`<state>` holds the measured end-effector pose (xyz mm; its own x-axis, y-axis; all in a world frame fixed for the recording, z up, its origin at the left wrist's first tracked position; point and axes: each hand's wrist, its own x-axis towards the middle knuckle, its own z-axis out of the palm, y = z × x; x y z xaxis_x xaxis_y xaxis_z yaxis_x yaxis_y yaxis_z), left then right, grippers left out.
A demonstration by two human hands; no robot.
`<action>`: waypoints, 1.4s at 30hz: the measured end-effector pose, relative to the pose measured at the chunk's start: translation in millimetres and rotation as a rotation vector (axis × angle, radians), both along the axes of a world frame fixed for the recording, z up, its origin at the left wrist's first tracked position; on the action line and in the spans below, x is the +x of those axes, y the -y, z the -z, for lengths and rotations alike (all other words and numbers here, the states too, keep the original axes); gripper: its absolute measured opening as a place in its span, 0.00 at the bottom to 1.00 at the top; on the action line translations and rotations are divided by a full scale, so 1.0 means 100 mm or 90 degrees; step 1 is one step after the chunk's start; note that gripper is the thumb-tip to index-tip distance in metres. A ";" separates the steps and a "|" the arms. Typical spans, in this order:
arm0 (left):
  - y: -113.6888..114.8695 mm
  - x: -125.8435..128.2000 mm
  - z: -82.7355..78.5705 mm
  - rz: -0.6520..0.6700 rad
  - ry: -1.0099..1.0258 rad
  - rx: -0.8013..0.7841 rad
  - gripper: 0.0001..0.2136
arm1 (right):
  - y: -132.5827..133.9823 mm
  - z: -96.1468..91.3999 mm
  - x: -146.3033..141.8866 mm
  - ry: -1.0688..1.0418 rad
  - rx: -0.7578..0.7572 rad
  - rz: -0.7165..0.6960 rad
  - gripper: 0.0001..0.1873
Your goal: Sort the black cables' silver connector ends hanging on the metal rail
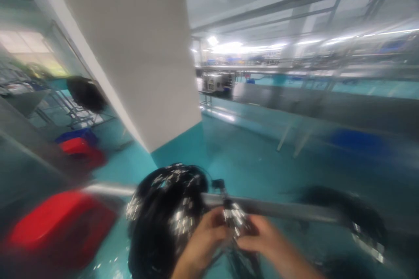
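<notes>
Low in the centre of the blurred head view, my left hand (pixel 206 237) and my right hand (pixel 265 239) meet on a small shiny metal part (pixel 235 220) with black cables trailing from it. Both hands have their fingers pinched closed on it. The part sits just at a grey metal rail (pixel 294 211) that runs across the view. A large bundle of black cables with silver connectors (pixel 163 218) hangs on the rail, left of my hands. Another dark cable bundle (pixel 353 218) hangs to the right.
A red crate (pixel 55 226) lies at the lower left, with a red and a blue crate (pixel 80 144) farther back. A wide white pillar (pixel 137 52) stands ahead on the teal floor (pixel 235 157). Long metal workbenches (pixel 310 104) run at the right.
</notes>
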<state>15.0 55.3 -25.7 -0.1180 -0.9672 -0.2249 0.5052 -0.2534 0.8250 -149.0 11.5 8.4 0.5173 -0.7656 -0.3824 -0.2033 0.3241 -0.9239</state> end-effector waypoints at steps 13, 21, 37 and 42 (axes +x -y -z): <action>0.00 -0.02 -0.02 -0.001 -0.021 -0.004 0.20 | 0.00 0.02 0.05 0.037 0.045 0.077 0.16; 0.02 -0.02 0.02 -0.016 -0.093 0.007 0.18 | 0.02 0.14 0.04 0.115 0.121 0.039 0.15; 0.04 -0.05 0.00 0.049 -0.174 -0.002 0.18 | 0.01 0.13 0.01 0.108 0.110 0.033 0.17; 0.04 -0.04 0.02 0.039 -0.122 0.002 0.17 | -0.01 0.04 0.01 0.112 0.120 0.041 0.20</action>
